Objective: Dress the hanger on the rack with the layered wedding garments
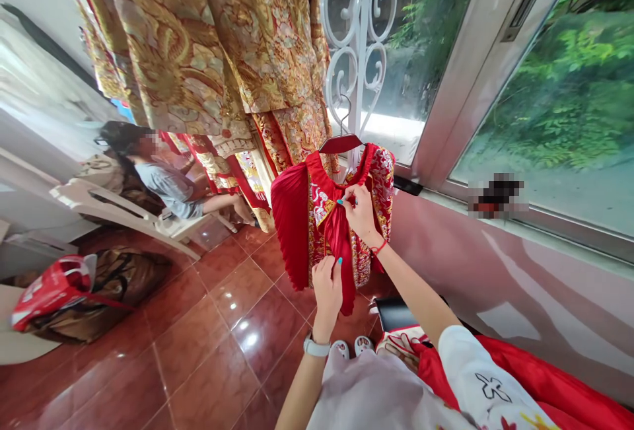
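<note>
A small red embroidered garment (297,218) hangs on a red hanger (341,143) hooked to the white window grille (357,34). My right hand (360,213) pinches the garment's front edge near the collar. My left hand (327,288), with a white watch on the wrist, grips the red lining lower down. Both hands are closed on the cloth.
Large gold and red embroidered robes (208,47) hang at the left of the window. A person (163,182) sits on a white chair (109,209) at the left. A red bag (54,288) rests on a brown bag on the tiled floor. Red cloth (535,377) lies at my right.
</note>
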Demonstrator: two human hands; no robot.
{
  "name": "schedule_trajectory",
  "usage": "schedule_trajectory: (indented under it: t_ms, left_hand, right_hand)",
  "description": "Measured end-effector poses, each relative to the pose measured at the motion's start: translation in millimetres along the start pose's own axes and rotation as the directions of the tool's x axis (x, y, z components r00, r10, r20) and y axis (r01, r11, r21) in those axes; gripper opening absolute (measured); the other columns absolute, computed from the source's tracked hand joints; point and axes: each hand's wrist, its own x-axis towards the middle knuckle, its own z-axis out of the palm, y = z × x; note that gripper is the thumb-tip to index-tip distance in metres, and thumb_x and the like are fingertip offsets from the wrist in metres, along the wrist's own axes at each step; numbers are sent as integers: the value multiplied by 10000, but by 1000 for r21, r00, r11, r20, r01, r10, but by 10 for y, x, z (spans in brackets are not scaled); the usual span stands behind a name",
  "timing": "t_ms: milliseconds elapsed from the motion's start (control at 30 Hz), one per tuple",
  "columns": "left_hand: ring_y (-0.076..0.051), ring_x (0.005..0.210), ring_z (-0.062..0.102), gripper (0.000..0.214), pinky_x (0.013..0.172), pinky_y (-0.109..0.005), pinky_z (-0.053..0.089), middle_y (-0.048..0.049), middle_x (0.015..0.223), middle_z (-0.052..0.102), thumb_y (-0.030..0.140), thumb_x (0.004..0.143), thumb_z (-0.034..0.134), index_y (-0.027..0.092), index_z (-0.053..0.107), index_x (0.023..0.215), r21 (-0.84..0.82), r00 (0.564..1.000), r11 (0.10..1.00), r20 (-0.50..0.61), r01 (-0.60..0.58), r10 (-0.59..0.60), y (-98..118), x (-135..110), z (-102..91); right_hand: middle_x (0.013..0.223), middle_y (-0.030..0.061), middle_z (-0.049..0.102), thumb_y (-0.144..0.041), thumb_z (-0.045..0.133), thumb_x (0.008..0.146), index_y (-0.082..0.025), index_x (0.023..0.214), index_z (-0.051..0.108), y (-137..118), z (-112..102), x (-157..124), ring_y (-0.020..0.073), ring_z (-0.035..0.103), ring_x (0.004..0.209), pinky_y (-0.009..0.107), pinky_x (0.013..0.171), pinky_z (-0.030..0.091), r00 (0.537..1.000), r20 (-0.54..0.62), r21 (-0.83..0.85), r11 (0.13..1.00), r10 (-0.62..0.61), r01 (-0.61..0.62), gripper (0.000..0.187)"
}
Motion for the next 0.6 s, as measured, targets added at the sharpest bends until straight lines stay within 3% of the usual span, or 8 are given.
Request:
schedule_trajectory:
  t_ms: [200, 333, 400, 467, 533, 600]
  left_hand:
    - [-262, 793, 647, 230, 797, -453, 510, -79, 822, 686, 289, 962, 429, 244, 585, 799, -130, 997, 989, 47, 67, -62, 12, -29, -83]
    - [-261, 750, 670, 196, 699, -441, 564, -62, 811, 698, 301, 950, 470, 269, 606, 813, -199, 991, 980, 131, 33, -7, -93, 76, -200]
    - [-231, 709, 666, 146, 638, -402, 576, -31, 794, 683, 292, 938, 505, 280, 621, 850, -241, 993, 970, 109, -21, 49, -143, 317, -356]
    - [-212, 714, 657, 95, 624, -380, 576, -25, 832, 672, 259, 917, 536, 275, 627, 938, -232, 996, 969, -43, -85, 77, -154, 713, -573]
    - [-211, 797, 653, 136, 709, -387, 580, -46, 912, 669, 217, 896, 558, 243, 618, 1016, -142, 968, 977, -218, -158, 125, -112, 1218, -809]
    - [-229, 911, 642, 124, 860, -428, 556, -66, 958, 670, 219, 906, 570, 211, 628, 1015, 1, 923, 968, -301, -249, 238, -32, 1730, -1015]
  right_hand:
    - [866, 37, 560, -164, 561, 787, -252, 822, 444, -12, 55, 25, 238, 526, 870, 418, 887, 446, 1000, -7, 41, 999, 31, -30, 150]
    - [957, 42, 616, -308, 589, 847, -274, 948, 516, 52, -91, 2, 245, 586, 898, 425, 916, 476, 999, 33, 59, 998, 0, -2, 129]
    - [988, 58, 621, -350, 545, 879, -263, 989, 526, 181, -245, 100, 245, 597, 915, 415, 895, 489, 1000, -16, 53, 998, 16, -15, 141]
    - [999, 76, 615, -346, 485, 894, -238, 1023, 523, 383, -422, 280, 238, 589, 913, 413, 884, 493, 988, -133, 11, 997, 83, -82, 173]
    - [1050, 100, 615, -337, 487, 872, -216, 1072, 533, 623, -579, 504, 248, 574, 963, 439, 938, 475, 964, -223, -84, 982, 147, -169, 239]
    - [1178, 140, 602, -351, 555, 825, -205, 1140, 553, 840, -689, 717, 291, 531, 1102, 500, 1027, 421, 958, -232, -211, 952, 170, -220, 346]
